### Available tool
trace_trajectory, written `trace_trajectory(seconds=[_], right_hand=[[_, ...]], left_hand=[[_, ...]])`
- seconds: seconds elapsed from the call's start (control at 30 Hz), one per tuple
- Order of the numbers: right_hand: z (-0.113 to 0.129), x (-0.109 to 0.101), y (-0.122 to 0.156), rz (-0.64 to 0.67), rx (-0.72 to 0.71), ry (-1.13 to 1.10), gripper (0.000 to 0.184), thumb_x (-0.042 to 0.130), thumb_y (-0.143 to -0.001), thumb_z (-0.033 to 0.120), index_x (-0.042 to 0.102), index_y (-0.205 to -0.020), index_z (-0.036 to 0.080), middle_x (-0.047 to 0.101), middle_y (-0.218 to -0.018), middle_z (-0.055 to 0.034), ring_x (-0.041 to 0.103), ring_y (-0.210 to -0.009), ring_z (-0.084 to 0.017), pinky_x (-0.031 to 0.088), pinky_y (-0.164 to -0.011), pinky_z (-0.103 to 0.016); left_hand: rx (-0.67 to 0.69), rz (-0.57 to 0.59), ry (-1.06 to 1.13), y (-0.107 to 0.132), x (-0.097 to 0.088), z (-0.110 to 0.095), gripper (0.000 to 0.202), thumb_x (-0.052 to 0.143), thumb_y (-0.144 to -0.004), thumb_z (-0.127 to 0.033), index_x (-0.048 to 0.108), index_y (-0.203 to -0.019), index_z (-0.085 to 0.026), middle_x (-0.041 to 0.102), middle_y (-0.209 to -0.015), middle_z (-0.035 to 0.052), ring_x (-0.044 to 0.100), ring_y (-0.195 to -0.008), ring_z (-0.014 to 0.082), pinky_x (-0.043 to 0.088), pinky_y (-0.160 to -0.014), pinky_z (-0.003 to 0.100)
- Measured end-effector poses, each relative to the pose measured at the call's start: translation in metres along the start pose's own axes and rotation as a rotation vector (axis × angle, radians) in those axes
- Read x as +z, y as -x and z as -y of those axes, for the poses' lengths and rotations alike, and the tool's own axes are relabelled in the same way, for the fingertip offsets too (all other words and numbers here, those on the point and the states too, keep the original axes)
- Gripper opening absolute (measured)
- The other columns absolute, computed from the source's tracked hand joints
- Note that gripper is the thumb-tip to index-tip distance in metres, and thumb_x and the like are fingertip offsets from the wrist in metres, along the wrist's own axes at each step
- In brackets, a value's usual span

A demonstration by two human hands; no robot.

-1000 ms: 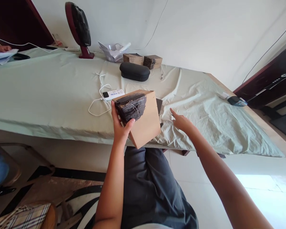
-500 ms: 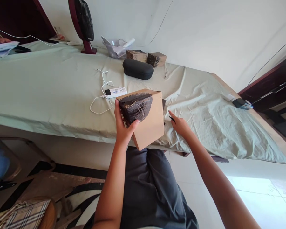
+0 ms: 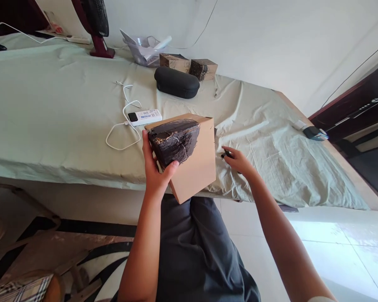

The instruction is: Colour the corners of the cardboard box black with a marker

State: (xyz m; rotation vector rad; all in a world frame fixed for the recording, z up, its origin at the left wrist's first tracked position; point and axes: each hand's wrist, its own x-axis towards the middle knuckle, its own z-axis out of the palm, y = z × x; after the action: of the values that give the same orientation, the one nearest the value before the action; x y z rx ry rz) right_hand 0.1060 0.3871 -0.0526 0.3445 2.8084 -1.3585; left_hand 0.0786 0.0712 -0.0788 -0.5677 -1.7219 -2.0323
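Observation:
My left hand (image 3: 157, 172) grips a cardboard box (image 3: 195, 172) by its left side, thumb on the near face and fingers round the edge. The box is tilted at the front of the cloth-covered table. A dark brown, glossy patch (image 3: 176, 142) covers its upper left corner and has a ragged edge. To the right of the box, just above the cloth, my right hand (image 3: 239, 161) is closed round a small black object (image 3: 228, 154). Its index finger points toward the box; most of the object is hidden by the fingers.
Behind the box lie a white power bank (image 3: 146, 117) with a white cable (image 3: 122, 126), a black hard case (image 3: 177, 82), two smaller boxes (image 3: 209, 69) and a clear plastic basket (image 3: 143, 52). A fan (image 3: 101, 50) stands at the back left. Wrinkled green cloth (image 3: 255, 117) covers the table.
The view has shifted, so the table's things sit farther left and higher. The box stays in my left hand. My right hand remains beside the box, with its black object turned slightly.

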Motion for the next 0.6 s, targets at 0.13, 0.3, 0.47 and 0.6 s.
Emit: trace_trajectory(seconds=[0.13,0.3,0.47,0.6], right_hand=[[0.024,-0.011,0.023,0.216,0.073,-0.798,0.072,0.072,-0.081,0.023,0.057,-0.151,0.019,0.042,-0.066,0.0096,0.033,-0.056,-0.01,0.029,-0.056,-0.025],[0.051,-0.008,0.044,0.348,0.047,-1.045,0.061,0.068,-0.074,0.02,0.066,-0.135,0.018,0.047,-0.064,0.0076,0.034,-0.052,-0.01,0.027,-0.049,-0.023],[0.069,-0.001,0.061,0.241,-0.118,-0.932,0.06,0.069,-0.088,0.029,0.054,-0.145,0.039,0.068,-0.085,0.0041,0.045,-0.043,-0.009,0.03,-0.04,-0.023],[0.09,0.004,0.066,0.198,-0.272,-0.939,0.036,0.066,-0.092,0.052,0.06,-0.121,0.032,0.069,-0.084,0.0009,0.064,-0.052,-0.017,0.048,-0.045,-0.03]], left_hand=[[0.061,0.011,-0.011,-0.004,-0.007,0.016,0.114,0.083,-0.082,-0.06,0.018,-0.173,-0.036,0.032,-0.177,0.0079,0.023,-0.168,0.0341,0.022,-0.137,0.05],[0.112,0.041,0.007,-0.006,-0.011,0.026,0.114,0.084,-0.082,-0.058,0.018,-0.173,-0.039,0.029,-0.179,0.0057,0.021,-0.168,0.0344,0.02,-0.137,0.052],[-0.059,0.057,0.019,0.002,0.001,0.015,0.113,0.082,-0.085,-0.059,0.017,-0.173,-0.036,0.026,-0.18,0.0091,0.024,-0.168,0.0343,0.021,-0.137,0.052],[-0.189,0.056,0.069,0.008,0.01,0.015,0.115,0.083,-0.084,-0.059,0.015,-0.174,-0.036,0.026,-0.179,0.0113,0.029,-0.165,0.0365,0.027,-0.135,0.054]])
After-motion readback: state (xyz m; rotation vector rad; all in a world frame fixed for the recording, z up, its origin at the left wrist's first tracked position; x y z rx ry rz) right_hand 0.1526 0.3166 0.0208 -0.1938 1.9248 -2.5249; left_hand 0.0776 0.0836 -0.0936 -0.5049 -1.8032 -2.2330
